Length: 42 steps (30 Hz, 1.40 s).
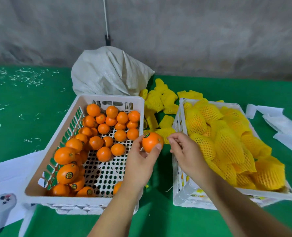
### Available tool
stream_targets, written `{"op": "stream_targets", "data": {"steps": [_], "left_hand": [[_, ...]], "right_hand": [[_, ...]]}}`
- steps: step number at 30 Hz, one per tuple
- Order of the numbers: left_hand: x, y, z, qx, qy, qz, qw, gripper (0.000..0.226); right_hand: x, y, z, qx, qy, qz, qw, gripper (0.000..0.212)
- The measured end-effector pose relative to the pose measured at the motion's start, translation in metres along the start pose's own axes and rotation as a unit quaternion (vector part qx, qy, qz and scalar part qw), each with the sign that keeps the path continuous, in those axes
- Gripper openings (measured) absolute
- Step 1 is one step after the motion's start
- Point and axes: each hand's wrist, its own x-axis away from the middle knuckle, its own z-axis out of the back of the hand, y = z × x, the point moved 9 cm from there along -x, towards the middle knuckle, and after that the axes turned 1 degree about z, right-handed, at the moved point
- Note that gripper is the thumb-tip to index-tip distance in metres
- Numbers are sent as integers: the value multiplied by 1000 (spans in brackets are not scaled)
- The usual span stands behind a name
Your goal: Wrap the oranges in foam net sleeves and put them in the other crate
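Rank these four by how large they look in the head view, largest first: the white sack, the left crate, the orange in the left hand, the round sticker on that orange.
1. left crate
2. white sack; it lies farther from the camera, so its true size against the crate is unsure
3. orange held by the left hand
4. sticker

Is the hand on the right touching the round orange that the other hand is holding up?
Apart. The head view shows green cloth and yellow foam net between the right hand and the round orange gripped by the left hand.
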Motion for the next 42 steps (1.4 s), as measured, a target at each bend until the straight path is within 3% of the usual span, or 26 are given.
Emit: {"op": "stream_targets", "data": {"steps": [5,9,13,18,24,27,30,36,40,42], "left_hand": [[7,-8,-13,80,-16,25,996,57],[5,-20,-11,130,-52,67,988,55],[5,-22,-16,100,-102,82,986,54],[4,-21,-14,110,-97,86,985,45],[8,-19,-20,86,-127,78,985,52],[10,-21,-20,83,-127,74,986,57],[12,-21,-21,68,-136,70,986,50],[10,-20,-23,23,-108,51,993,66],[7,-13,-26,-7,-76,20,997,52],[1,-9,-28,-24,-75,15,997,59]], "right_hand": [[6,3,2,-24,-1,-19,1000,11],[8,3,-15,-50,-88,-32,994,9],[11,6,-26,-50,-154,-57,985,16],[8,3,-22,-90,-144,-79,982,36],[4,11,-22,-140,-117,-97,978,10],[1,17,-23,-140,-105,-97,980,19],[-2,20,-20,-131,-82,-79,985,14],[-5,14,1,-18,8,-16,1000,11],[-3,18,1,-91,9,-36,995,8],[-4,23,-6,-148,-10,-69,986,22]]}}
